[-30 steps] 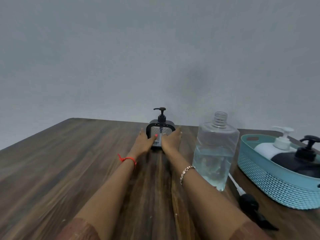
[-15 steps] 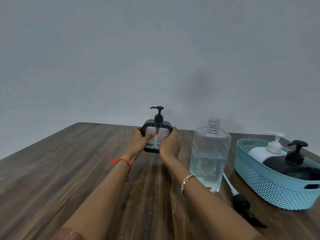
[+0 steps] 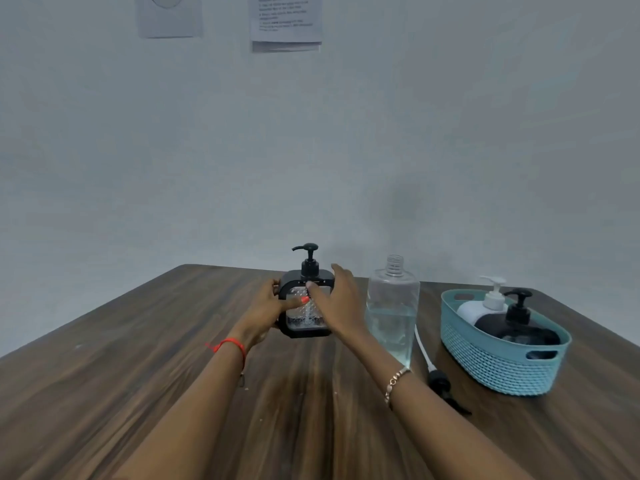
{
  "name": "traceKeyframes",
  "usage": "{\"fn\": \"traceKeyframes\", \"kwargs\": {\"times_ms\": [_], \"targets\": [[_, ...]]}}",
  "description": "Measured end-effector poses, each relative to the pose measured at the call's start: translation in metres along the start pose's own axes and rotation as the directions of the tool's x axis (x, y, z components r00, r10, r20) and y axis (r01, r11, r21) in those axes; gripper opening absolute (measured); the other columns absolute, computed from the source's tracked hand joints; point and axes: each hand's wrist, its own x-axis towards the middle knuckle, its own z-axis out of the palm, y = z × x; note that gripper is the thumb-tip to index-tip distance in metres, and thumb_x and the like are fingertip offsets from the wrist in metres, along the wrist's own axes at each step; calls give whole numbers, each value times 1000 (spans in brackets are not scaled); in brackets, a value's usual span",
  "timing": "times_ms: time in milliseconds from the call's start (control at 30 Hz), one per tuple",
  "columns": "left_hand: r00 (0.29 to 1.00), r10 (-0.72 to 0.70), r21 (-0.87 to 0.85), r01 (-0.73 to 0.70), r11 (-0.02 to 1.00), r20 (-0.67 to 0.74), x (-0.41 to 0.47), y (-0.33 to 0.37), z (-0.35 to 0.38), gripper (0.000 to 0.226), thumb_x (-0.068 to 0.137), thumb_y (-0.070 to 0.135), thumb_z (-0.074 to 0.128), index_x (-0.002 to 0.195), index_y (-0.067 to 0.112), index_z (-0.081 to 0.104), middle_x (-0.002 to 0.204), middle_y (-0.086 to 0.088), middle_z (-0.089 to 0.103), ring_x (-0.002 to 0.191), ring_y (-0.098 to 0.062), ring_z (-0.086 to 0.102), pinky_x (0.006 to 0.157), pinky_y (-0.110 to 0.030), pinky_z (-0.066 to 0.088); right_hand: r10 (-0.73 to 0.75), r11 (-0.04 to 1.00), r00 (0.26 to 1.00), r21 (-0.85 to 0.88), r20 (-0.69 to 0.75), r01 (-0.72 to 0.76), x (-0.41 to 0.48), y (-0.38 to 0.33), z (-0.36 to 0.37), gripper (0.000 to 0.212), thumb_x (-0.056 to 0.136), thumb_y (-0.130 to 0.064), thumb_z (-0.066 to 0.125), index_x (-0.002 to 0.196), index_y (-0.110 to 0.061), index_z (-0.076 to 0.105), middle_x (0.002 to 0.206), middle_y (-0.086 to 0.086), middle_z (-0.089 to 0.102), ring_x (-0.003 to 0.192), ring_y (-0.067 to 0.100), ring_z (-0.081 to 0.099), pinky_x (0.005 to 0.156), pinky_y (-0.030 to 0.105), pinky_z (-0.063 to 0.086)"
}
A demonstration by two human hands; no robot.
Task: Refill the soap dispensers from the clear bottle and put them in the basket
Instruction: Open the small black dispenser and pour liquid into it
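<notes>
While the left hand (image 3: 265,308) grips the square black-framed pump dispenser (image 3: 305,315) at frame centre and the right hand (image 3: 341,303) rests spread-fingered on its right side, I judge it light, rigid, slick plastic, best gripped by the frame sides.

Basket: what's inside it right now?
A white pump dispenser and a black pump dispenser sit inside the teal basket; its wall hides their lower bodies and anything beneath them.

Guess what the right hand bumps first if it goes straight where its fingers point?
Most likely the pump of the black soap dispenser that the left hand grips; the right hand is right beside it. Depth is unclear, so the fingers may pass just behind it.
</notes>
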Motion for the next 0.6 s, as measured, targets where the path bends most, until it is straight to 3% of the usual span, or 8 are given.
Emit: {"fn": "traceKeyframes", "kwargs": {"times_ms": [67,133,233,300,367,433,500,600], "targets": [[999,-4,28,3,1000,35,-12,-1,3,39,78,4,71,106,12,45,102,-3,58,84,-19,62,62,-35,51,6,996,1000,88,-22,-4,-5,-8,-10,54,84,-36,64,125,-2,51,127,11,53,117,24,51,97,32,41],[997,-7,47,4,999,73,-23,0,7,35,76,1,71,98,16,48,97,0,61,83,-17,62,63,-34,51,-17,995,1000,98,3,17,-8,-14,-21,43,77,-35,72,93,5,65,95,19,68,87,30,64,77,38,50],[990,-10,69,1,998,140,-36,2,9,39,71,0,75,100,17,55,96,-2,66,87,-19,65,65,-33,52,-52,998,997,39,52,50,-12,-15,-37,42,70,-31,78,62,6,59,59,15,59,55,28,52,55,35,40],[982,-14,80,-1,997,191,-45,4,10,54,62,4,81,110,10,57,100,-4,68,93,-23,66,68,-36,53,-46,999,992,24,117,43,-17,-14,-48,41,69,-28,79,59,3,55,58,14,50,55,19,43,55,29,33],[968,-22,84,1,996,251,-53,5,10,63,55,10,81,113,10,58,96,-2,69,92,-20,66,69,-34,53,-53,998,981,25,186,50,-22,-12,-57,46,68,-28,79,67,12,57,63,24,56,58,19,45,58,29,34],[948,-22,67,0,998,317,-61,8,14,55,55,11,77,107,16,60,90,4,71,86,-15,67,67,-32,54,-78,997,973,35,216,72,-27,-11,-68,45,68,-29,78,76,12,63,74,31,63,59,19,49,60,29,37],[932,-25,22,19,1000,362,-68,9,16,50,57,7,74,105,19,61,88,4,72,86,-15,67,70,-33,56,-104,993,959,73,265,88,-31,-12,-79,30,71,-22,77,80,6,69,75,23,67,61,15,54,62,28,42],[912,-19,-41,39,998,410,-76,7,15,53,59,1,71,109,15,60,89,0,72,86,-16,68,72,-33,58,-139,982,912,172,387,77,-36,-14,-95,20,74,-9,74,92,0,72,92,21,71,79,20,65,78,28,50]]}}
